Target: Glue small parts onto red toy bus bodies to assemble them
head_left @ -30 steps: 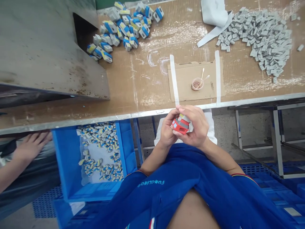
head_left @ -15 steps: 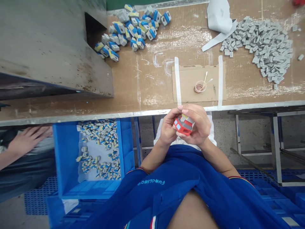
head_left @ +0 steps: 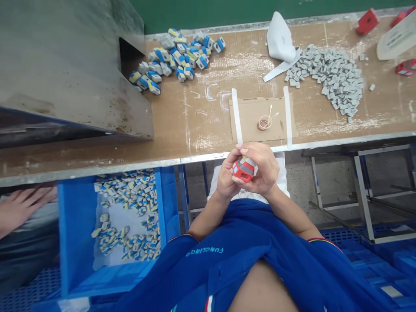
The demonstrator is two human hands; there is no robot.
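Just below the table's front edge, over my lap, a small red and grey toy piece [head_left: 243,170] is held between both hands. My left hand [head_left: 227,175] grips its left side, fingers curled round it. My right hand [head_left: 264,168] wraps over its top and right side, with fingertips meeting those of the left. A bit of yellow and light grey shows at the top of the piece, partly covered by fingers. Beyond my hands, a small round cup [head_left: 264,123] with cotton swabs stands on a taped cardboard sheet [head_left: 247,113].
Blue, yellow and grey blocks [head_left: 182,56] lie at the back left beside a metal housing [head_left: 71,65]. Small grey pieces [head_left: 338,78] are heaped at the right, near red parts [head_left: 368,21]. A blue crate [head_left: 167,203] stands lower left, beside another person's hand [head_left: 22,206].
The view has shifted, showing more red parts and a bottle at the right. Both hands still hold the red and grey piece, with little change in grip.
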